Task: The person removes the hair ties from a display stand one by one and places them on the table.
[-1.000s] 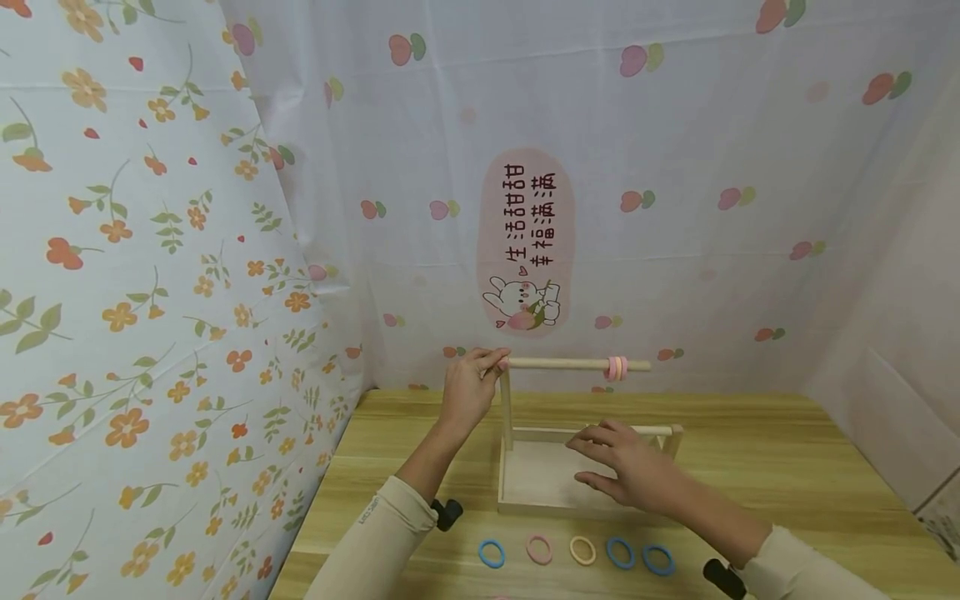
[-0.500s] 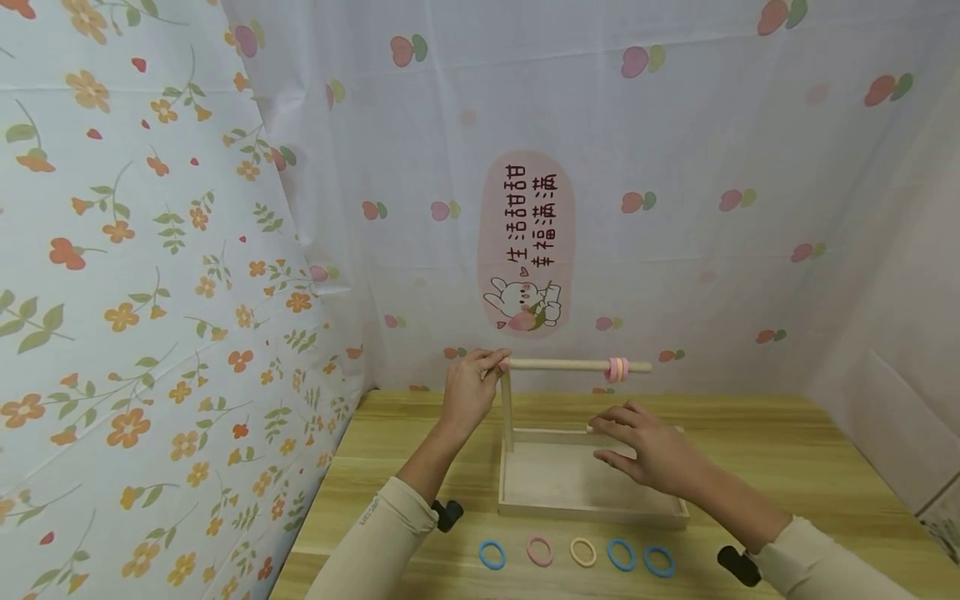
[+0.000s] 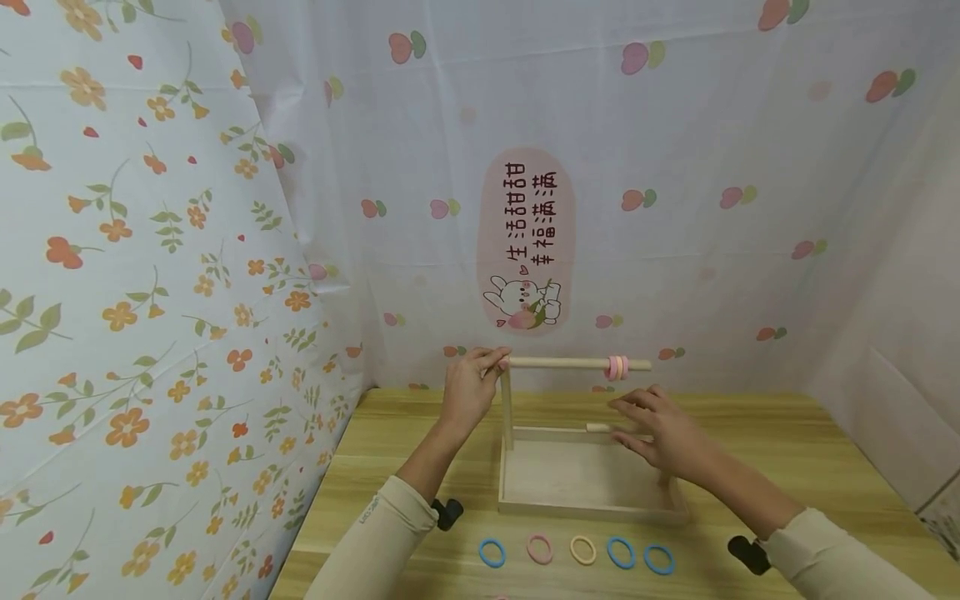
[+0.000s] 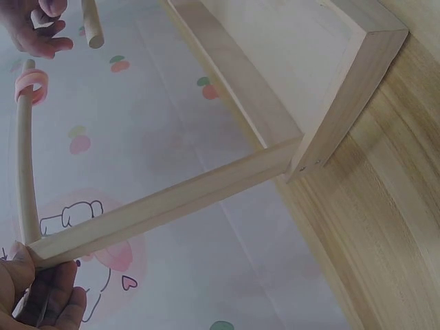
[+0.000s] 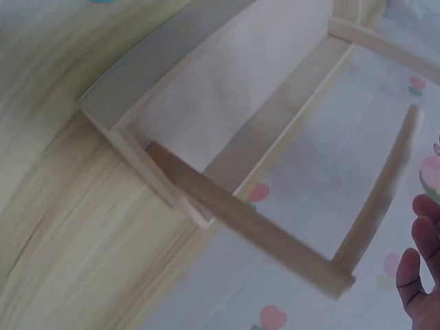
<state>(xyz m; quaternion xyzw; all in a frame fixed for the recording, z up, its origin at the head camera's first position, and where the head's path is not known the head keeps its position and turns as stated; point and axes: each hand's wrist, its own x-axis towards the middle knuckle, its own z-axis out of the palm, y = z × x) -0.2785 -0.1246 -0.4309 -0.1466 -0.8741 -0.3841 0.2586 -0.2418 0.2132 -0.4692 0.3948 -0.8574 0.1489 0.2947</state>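
Observation:
A wooden ring stand has a shallow tray base [image 3: 592, 510]. Its tall left post [image 4: 165, 203] bears a long rod [image 3: 558, 363], on which pink and yellow rings [image 3: 617, 368] hang near the free end. My left hand [image 3: 469, 392] pinches the corner where post and rod meet. On the right, a shorter post [image 5: 261, 230] carries a second, lower rod [image 5: 381, 196]. Beside this rod my right hand [image 3: 675, 435] has its fingers loosely spread and holds nothing; in the head view it covers most of the lower rod.
In front of the tray several loose rings lie in a row on the wooden table [image 3: 420, 550]: blue [image 3: 492, 553], pink [image 3: 539, 549], yellow [image 3: 582, 550] and more blue [image 3: 659, 559]. A patterned cloth [image 3: 420, 208] hangs behind and along the left.
My right hand has moved right and slightly up, from over the tray to the lower rod's right part. The left hand, the stand and the rings have stayed put.

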